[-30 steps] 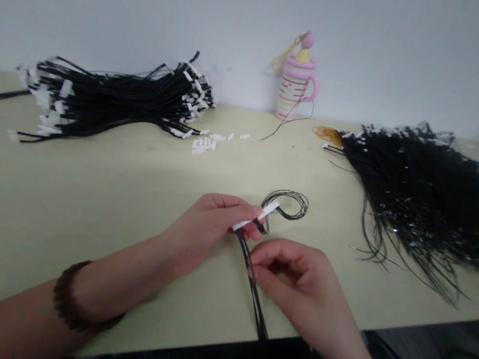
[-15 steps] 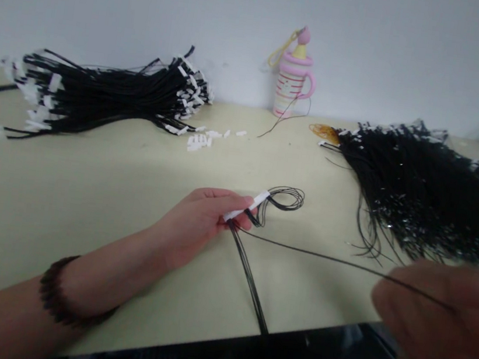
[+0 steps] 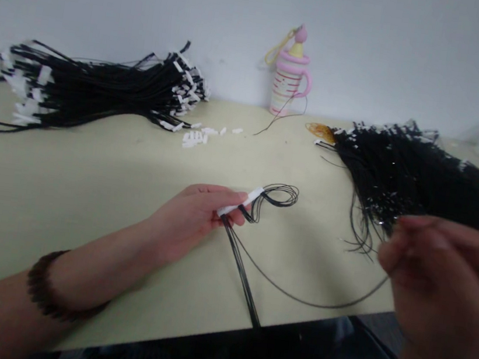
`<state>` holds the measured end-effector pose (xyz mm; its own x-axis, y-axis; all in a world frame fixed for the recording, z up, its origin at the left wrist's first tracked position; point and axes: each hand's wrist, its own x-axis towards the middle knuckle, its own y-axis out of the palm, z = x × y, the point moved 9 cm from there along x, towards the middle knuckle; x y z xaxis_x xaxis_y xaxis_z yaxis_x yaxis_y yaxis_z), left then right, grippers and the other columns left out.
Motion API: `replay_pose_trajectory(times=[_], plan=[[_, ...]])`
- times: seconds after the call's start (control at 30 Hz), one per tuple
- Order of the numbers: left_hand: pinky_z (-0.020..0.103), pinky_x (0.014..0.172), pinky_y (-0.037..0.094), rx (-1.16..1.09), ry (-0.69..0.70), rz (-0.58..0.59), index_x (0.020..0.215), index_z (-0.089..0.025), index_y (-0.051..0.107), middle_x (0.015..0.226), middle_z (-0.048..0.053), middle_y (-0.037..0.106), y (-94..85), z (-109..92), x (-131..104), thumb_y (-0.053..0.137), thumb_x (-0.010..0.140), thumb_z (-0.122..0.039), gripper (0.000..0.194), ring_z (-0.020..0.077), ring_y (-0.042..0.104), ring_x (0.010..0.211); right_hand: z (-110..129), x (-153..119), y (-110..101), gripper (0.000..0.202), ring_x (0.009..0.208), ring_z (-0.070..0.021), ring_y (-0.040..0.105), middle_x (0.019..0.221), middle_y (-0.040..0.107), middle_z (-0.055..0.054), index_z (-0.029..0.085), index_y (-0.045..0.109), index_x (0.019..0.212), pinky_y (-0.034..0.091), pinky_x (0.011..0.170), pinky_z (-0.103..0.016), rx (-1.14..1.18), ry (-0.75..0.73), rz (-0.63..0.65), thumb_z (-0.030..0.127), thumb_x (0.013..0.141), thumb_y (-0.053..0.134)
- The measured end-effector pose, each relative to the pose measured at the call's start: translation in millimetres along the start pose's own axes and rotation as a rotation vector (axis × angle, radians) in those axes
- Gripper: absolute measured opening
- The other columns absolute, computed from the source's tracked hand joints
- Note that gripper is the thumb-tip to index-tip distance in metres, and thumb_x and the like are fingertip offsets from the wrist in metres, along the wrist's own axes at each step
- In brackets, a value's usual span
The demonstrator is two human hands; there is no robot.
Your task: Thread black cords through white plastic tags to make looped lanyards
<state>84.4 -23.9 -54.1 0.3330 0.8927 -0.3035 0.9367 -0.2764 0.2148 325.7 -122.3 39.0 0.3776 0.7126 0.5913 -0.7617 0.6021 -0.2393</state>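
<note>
Pale tabletop stretches between left wire pile and right pile; the left hand pinches a white strip mid-table, back from the front edge; the blurred right hand grips a slack wire.

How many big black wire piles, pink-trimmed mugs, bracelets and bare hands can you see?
Left wire pile and right wire pile: 2
Pink-trimmed mug: 1
Bracelet: 1
Left hand and right hand: 2
Total: 6
The small white pieces blur together, so I left them out.

Pink-lidded striped cup near pale wall
</note>
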Motion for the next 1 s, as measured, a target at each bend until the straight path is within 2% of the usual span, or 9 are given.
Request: replay_pose_trajectory(times=[0.03, 0.1, 0.17, 0.27, 0.5, 0.77, 1.0], plan=[[0.022, 0.063, 0.037, -0.002, 0.001, 0.001, 0.068, -0.013, 0.072, 0.062, 0.001, 0.061, 0.4, 0, 0, 0.069, 0.074, -0.028, 0.017, 0.0095, 0.049, 0.061, 2, -4, 11, 0.012, 0.057, -0.0114, 0.058, 0.085, 0.071, -0.004, 0.026, 0.073, 0.092, 0.040, 0.046, -0.027, 0.013, 0.027, -0.015, 0.024, 0.083, 0.066], [0.023, 0.064, 0.037, -0.009, 0.000, 0.001, 0.068, -0.013, 0.072, 0.062, 0.002, 0.061, 1.3, -1, 1, 0.069, 0.073, -0.028, 0.016, 0.0102, 0.049, 0.061, 8, -12, 49, 0.010, 0.060, -0.0129, 0.060, 0.077, 0.070, -0.003, 0.023, 0.074, 0.086, 0.044, 0.050, -0.026, -0.050, 0.006, 0.144, 0.018, 0.080, 0.067], [0.023, 0.064, 0.038, -0.019, -0.010, 0.000, 0.068, -0.013, 0.072, 0.064, 0.002, 0.061, 1.9, -1, 0, 0.069, 0.072, -0.026, 0.015, 0.0107, 0.049, 0.062, 12, -20, 76, 0.010, 0.057, -0.0120, 0.057, 0.066, 0.066, -0.001, 0.020, 0.072, 0.079, 0.042, 0.050, -0.025, -0.089, -0.035, 0.253, 0.015, 0.081, 0.064], [0.022, 0.063, 0.039, -0.032, -0.024, -0.005, 0.067, -0.013, 0.071, 0.064, 0.002, 0.061, 1.5, 0, 0, 0.069, 0.071, -0.025, 0.013, 0.0105, 0.048, 0.062, 17, -29, 94, 0.013, 0.050, -0.0085, 0.048, 0.055, 0.055, 0.003, 0.016, 0.068, 0.069, 0.038, 0.048, -0.023, -0.091, -0.085, 0.302, 0.011, 0.079, 0.061], [0.020, 0.062, 0.039, -0.060, -0.047, -0.005, 0.066, -0.014, 0.072, 0.064, 0.001, 0.060, 0.2, 3, 2, 0.065, 0.077, -0.024, 0.016, 0.0085, 0.048, 0.059, 24, -37, 94, 0.017, 0.047, -0.0069, 0.041, 0.051, 0.045, 0.005, 0.016, 0.061, 0.059, 0.031, 0.046, -0.021, -0.059, -0.126, 0.222, 0.008, 0.074, 0.057], [0.020, 0.060, 0.039, -0.092, -0.046, 0.001, 0.065, -0.014, 0.070, 0.058, -0.001, 0.056, -0.3, 3, 1, 0.066, 0.078, -0.024, 0.017, 0.0080, 0.046, 0.058, 25, -39, 97, 0.017, 0.047, -0.0066, 0.041, 0.050, 0.043, 0.005, 0.016, 0.060, 0.058, 0.031, 0.046, -0.021, -0.033, -0.130, 0.251, 0.008, 0.073, 0.056], [0.021, 0.061, 0.038, -0.102, -0.050, -0.004, 0.067, -0.012, 0.070, 0.064, 0.000, 0.058, 1.0, 2, 2, 0.067, 0.077, -0.024, 0.016, 0.0078, 0.046, 0.058, 20, -38, 98, 0.016, 0.048, -0.0079, 0.042, 0.051, 0.044, 0.005, 0.017, 0.061, 0.060, 0.031, 0.046, -0.022, -0.058, -0.105, 0.266, 0.009, 0.073, 0.056]])
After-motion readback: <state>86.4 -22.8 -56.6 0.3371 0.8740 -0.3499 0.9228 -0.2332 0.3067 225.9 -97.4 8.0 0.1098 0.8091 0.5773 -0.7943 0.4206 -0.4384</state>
